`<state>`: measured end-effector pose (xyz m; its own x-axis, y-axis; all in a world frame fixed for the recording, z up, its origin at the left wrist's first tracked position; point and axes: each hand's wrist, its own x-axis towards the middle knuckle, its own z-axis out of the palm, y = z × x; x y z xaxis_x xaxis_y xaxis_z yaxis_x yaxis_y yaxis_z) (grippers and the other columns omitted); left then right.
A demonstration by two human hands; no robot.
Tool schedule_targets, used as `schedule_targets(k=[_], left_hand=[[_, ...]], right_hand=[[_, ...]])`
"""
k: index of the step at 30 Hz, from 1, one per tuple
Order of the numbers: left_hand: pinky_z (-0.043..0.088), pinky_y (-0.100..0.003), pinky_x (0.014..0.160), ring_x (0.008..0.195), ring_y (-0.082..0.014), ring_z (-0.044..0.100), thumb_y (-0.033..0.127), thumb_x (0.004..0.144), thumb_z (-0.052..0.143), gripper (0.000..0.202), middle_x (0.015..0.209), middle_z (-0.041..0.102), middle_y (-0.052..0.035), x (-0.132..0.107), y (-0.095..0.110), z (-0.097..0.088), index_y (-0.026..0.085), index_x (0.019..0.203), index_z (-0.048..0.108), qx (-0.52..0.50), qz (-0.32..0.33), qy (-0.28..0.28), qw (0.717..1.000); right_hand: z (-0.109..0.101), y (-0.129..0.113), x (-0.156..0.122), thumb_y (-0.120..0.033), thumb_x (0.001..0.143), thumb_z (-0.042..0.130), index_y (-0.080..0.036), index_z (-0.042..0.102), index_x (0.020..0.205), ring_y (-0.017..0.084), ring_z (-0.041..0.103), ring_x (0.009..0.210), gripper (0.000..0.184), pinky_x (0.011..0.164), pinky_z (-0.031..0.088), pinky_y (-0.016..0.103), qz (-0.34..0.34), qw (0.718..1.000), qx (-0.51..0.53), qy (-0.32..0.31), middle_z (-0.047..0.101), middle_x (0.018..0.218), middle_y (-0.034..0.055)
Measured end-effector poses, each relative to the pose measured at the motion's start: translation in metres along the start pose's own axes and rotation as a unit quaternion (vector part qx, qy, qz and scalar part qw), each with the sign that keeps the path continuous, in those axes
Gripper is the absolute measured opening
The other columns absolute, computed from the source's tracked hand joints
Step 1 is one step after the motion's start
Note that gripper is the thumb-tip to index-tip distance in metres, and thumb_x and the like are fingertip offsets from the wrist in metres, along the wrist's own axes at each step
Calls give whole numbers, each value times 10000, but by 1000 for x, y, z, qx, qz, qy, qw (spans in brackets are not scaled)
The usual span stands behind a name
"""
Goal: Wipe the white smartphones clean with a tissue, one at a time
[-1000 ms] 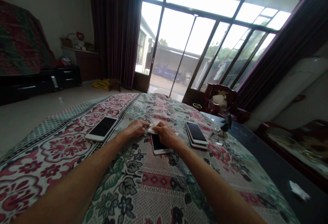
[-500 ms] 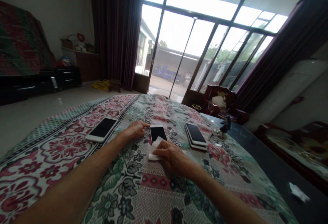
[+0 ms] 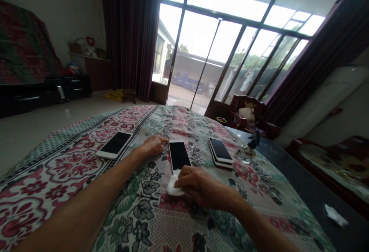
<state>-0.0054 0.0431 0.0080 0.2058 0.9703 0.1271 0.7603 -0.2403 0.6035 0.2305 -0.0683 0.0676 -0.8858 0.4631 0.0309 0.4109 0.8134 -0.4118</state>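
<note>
In the middle of the patterned cloth lies a white-framed smartphone (image 3: 179, 155) with a dark screen. My right hand (image 3: 198, 186) pinches a folded white tissue (image 3: 174, 187) at the near end of this phone, hiding its lower edge. My left hand (image 3: 154, 145) rests to the left of it, its index finger stretched out to the phone's upper left corner and the other fingers partly hidden. Another white smartphone (image 3: 115, 145) lies to the left. On the right, a smartphone (image 3: 220, 150) lies stacked on another one (image 3: 224, 165).
A floral cloth (image 3: 121, 231) covers the table. Past its right edge, a dark surface (image 3: 296, 182) bears a crumpled white tissue (image 3: 336, 215). A small dark object (image 3: 253, 140) stands at the right edge. Beyond are a wooden chair (image 3: 249, 111) and glass doors (image 3: 198, 59).
My right hand has drawn the tissue toward me, down the middle phone, so more of its screen shows. My left hand has stayed in place.
</note>
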Motion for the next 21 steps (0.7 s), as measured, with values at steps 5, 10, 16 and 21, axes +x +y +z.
schedule_targets(k=[5,10,16,21], left_hand=[[474,-290,770,844,-218,659,59,742,491,485,974,732,-168,1,-1,0,158,1171,693,42,15,-18,999],[474,-287,743,813,-217,657,70,749,489,483,958,735,-155,-2,1,-3,172,1175,692,53,20,-20,998],[478,-257,710,795,-202,643,128,754,516,420,850,735,-100,-2,2,-5,171,1129,700,13,21,-34,999],[466,-242,678,788,-197,641,138,718,536,435,834,729,-100,0,0,-2,162,1122,697,-49,-22,-45,998]], right_hand=[[-4,39,32,-111,881,491,-199,691,942,148,522,823,226,757,396,263,48,987,-70,139,595,886,49],[-6,82,77,-91,875,480,-187,710,939,165,550,865,257,773,403,270,121,963,-107,214,628,967,71],[2,87,80,-52,822,492,-185,715,909,154,563,832,273,768,403,258,112,976,-98,159,657,934,63],[-7,50,44,0,743,504,-195,723,853,125,561,781,313,740,413,239,28,999,-35,8,650,861,27]])
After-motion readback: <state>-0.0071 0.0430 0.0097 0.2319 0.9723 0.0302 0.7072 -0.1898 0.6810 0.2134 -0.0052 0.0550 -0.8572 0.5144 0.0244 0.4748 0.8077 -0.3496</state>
